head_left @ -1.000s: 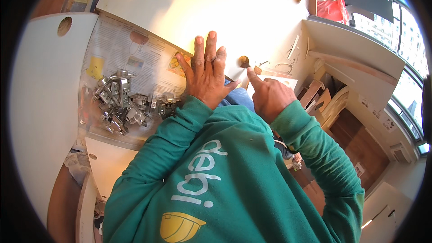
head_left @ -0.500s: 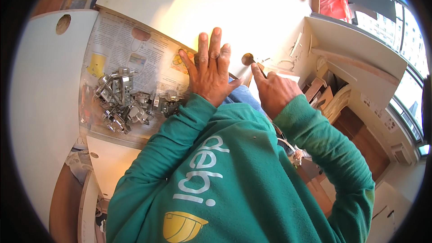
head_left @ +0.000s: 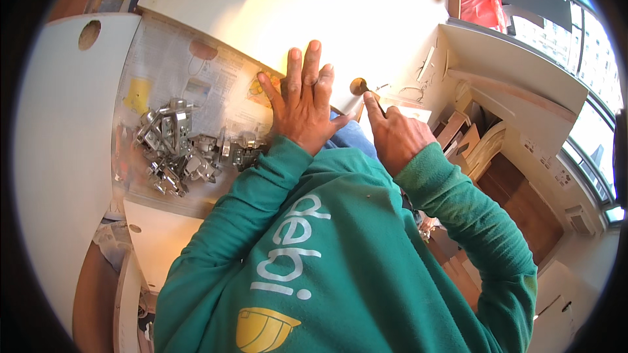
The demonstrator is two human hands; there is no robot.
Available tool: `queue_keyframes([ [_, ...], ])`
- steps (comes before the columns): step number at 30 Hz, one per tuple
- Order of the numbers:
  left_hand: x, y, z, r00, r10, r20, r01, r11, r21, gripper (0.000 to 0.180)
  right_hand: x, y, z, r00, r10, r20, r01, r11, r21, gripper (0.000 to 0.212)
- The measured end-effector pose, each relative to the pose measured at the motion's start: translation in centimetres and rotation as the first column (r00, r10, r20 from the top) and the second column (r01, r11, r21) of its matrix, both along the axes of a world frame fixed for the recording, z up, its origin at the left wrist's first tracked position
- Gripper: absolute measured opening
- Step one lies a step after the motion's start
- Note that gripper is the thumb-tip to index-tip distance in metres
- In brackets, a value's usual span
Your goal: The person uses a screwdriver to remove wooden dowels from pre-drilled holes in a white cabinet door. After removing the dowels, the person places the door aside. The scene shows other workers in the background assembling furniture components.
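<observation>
Along the near edge of the white board (head_left: 281,13), your left hand (head_left: 304,104) lies flat and open, with the fingers spread apart and pointing to the far side. To the right of it, your right hand (head_left: 400,136) is closed around a narrow dark tool (head_left: 378,103), and its index finger is stretched forward along this tool. Most of the tool is hidden by your fingers, so I cannot tell its exact kind. Its tip is at the round hole (head_left: 358,85), which sits near the board's near right corner; whether it touches the hole's wall, I cannot tell.

On your left, a pile of metal hinges (head_left: 175,140) rests on newspaper (head_left: 222,82), well apart from the hole. Farther left stands a white panel (head_left: 65,157), also with a round opening. At the far right, you have a red bag (head_left: 483,13) near the window (head_left: 595,82).
</observation>
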State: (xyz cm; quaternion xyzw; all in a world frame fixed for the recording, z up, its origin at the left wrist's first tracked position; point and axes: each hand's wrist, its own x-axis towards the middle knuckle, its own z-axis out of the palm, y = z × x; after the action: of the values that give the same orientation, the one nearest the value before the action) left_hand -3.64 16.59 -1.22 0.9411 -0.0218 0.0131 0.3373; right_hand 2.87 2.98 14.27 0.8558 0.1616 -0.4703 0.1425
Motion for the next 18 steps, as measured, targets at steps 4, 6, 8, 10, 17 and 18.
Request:
queue_keyframes([
  [4, -0.2, -0.1, 0.3, 1.0, 0.0, -0.025, -0.002, 0.997, -0.079, 0.086, -0.5, -0.7, 1.7, 0.998, -0.038, 0.044, 0.036, 0.998, 0.055, 0.058],
  [6, -0.2, -0.1, 0.4, 1.0, 0.009, -0.025, -0.011, 0.996, -0.088, 0.091, -0.8, -1.4, 2.7, 0.996, -0.091, 0.001, 0.091, 0.996, 0.006, 0.069],
  [8, 0.0, -0.3, 0.3, 0.999, 0.036, 0.003, -0.036, 0.993, -0.11, 0.098, -1.3, -1.8, 2.7, 0.986, -0.164, 0.041, 0.16, 0.983, 0.09, 0.056],
  [10, 0.1, -0.4, 0.3, 0.999, 0.035, 0.013, -0.033, 0.993, -0.116, 0.099, -1.9, -1.9, 2.1, 0.969, -0.232, 0.081, 0.217, 0.963, 0.157, 0.041],
  [17, 0.0, -0.4, 0.4, 0.999, 0.04, -0.01, -0.041, 0.99, -0.136, 0.098, -2.1, -2.4, -0.1, 0.982, -0.133, 0.133, 0.1, 0.968, 0.231, 0.045],
  [18, 0.1, -0.4, 0.4, 0.999, 0.042, 0.007, -0.04, 0.991, -0.127, 0.098, -2.0, -2.5, -0.2, 0.984, -0.13, 0.126, 0.098, 0.968, 0.229, 0.046],
])
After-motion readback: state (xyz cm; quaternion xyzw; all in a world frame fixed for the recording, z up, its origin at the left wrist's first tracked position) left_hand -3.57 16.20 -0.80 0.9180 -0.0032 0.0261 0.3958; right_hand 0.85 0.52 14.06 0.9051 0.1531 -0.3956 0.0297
